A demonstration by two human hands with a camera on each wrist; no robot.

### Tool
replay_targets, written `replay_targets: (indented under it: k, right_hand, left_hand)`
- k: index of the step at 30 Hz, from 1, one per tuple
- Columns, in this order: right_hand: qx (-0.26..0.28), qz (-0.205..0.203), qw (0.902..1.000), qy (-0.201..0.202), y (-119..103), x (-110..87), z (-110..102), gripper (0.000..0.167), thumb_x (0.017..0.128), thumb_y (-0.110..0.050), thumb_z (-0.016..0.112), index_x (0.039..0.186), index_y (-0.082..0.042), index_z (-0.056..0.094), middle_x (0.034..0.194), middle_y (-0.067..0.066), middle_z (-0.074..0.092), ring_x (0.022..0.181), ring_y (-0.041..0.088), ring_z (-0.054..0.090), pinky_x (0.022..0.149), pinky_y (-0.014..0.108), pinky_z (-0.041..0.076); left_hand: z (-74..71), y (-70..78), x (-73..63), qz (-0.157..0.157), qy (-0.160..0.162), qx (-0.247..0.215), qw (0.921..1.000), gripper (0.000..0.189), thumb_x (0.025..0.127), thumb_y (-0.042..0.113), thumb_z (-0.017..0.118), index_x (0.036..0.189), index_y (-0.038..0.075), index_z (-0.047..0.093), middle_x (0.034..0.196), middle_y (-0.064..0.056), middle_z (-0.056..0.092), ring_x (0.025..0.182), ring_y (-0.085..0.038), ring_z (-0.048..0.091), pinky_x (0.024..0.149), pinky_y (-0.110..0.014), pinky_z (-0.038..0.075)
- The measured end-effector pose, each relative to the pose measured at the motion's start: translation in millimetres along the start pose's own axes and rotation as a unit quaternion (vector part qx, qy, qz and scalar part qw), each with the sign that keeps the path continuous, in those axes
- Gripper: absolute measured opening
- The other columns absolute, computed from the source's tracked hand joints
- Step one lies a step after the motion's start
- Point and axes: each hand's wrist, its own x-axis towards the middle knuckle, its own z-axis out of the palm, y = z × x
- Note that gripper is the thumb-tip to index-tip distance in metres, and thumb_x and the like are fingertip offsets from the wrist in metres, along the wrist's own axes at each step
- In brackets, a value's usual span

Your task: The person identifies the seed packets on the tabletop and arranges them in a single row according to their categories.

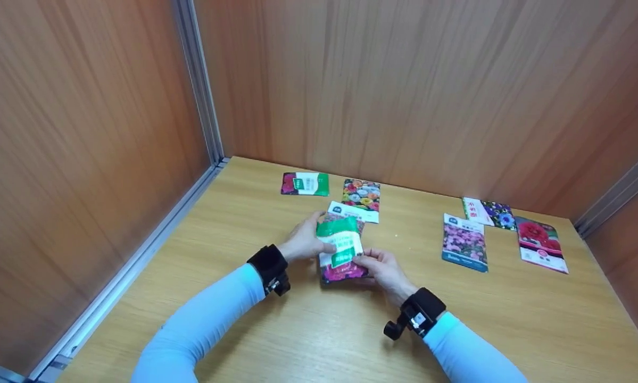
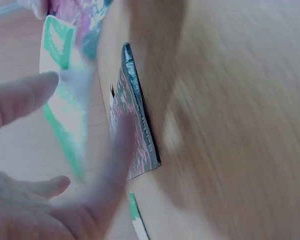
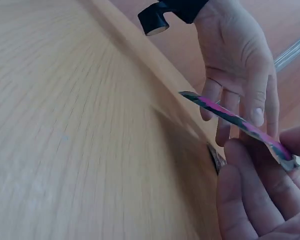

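Thumb and fingers of the right hand pinch the lower right corner of a flower packet, thumb on top and the other fingers curled beneath. The left hand is at the packet's opposite side with its fingers spread and fairly straight, its thumb reaching onto the printed face; the packet hides part of these fingers from the head view. That packet, green and white with magenta blooms at its near end, is tilted in the air above the table.

Just beyond it lies a white-topped packet, its lower part covered from above by the held one; in the left wrist view a blurred finger crosses in front of it. Touching this is a multicoloured flower packet, and to its left, apart, a green-ended packet lies sideways.

Well to the right are three more: a pink flower packet nearest the hands, a blue flower packet lying sideways behind it, and a red flower packet at the far right. Whether their neighbouring corners overlap I cannot tell.

Black wrist straps and light blue sleeves follow the hands. Wooden panels close in the back and sides, with a metal rail in the left corner.
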Motion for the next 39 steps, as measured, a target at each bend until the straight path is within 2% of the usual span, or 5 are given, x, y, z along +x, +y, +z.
replay_targets:
  k: [6,12,19,29,39]
  right_hand:
    - [-0.052,0.007,0.9986,-0.006,3,3.0,-1,0.036,0.074,-0.025,0.07,0.1,-0.002,0.059,0.087,0.014,0.065,0.07,0.022,0.063,0.066,0.04,0.05]
    - [-0.101,0.005,0.9946,-0.024,0,6.6,1,0.038,0.076,-0.033,0.068,0.1,-0.005,0.061,0.088,0.014,0.065,0.071,0.023,0.064,0.06,0.033,0.051]
    - [-0.105,-0.005,0.9943,-0.015,-4,11.9,4,0.039,0.076,-0.035,0.068,0.1,-0.004,0.061,0.08,0.006,0.064,0.067,0.015,0.06,0.057,0.026,0.048]
    - [-0.079,0.021,0.9964,-0.022,-8,10.5,-12,0.047,0.081,-0.033,0.062,0.11,0.002,0.053,0.091,0.02,0.061,0.065,0.021,0.061,0.064,0.039,0.05]
    - [-0.079,0.026,0.9966,0.003,-13,10.9,-27,0.046,0.082,-0.032,0.061,0.113,0.001,0.053,0.091,0.018,0.061,0.069,0.024,0.061,0.069,0.043,0.049]
  left_hand:
    - [1.7,12.3,-9.1,0.071,-0.011,0.135,0.9882,0.076,0.068,0.048,0.071,0.134,0.033,0.036,0.136,-0.003,0.033,0.122,-0.025,0.028,0.096,-0.048,0.026]
    - [5.3,20.2,-14.0,0.066,-0.14,0.133,0.9789,0.031,0.077,0.04,0.066,0.107,0.035,0.061,0.105,0.011,0.058,0.1,-0.013,0.048,0.085,-0.041,0.036]
    - [-2.6,9.4,-16.2,0.091,-0.174,0.137,0.971,0.008,0.077,0.022,0.068,0.082,0.017,0.064,0.08,0.003,0.059,0.074,-0.014,0.052,0.064,-0.03,0.043]
    - [-60.8,-25.6,-14.7,-0.023,-0.13,0.065,0.9891,0.023,0.075,0.024,0.07,0.093,0.013,0.061,0.089,-0.004,0.059,0.078,-0.018,0.055,0.063,-0.032,0.047]
    - [-109.1,-67.3,-15.5,-0.123,-0.058,0.078,0.9877,0.029,0.077,0.022,0.068,0.096,0.005,0.054,0.089,-0.009,0.055,0.071,-0.019,0.054,0.059,-0.034,0.048]
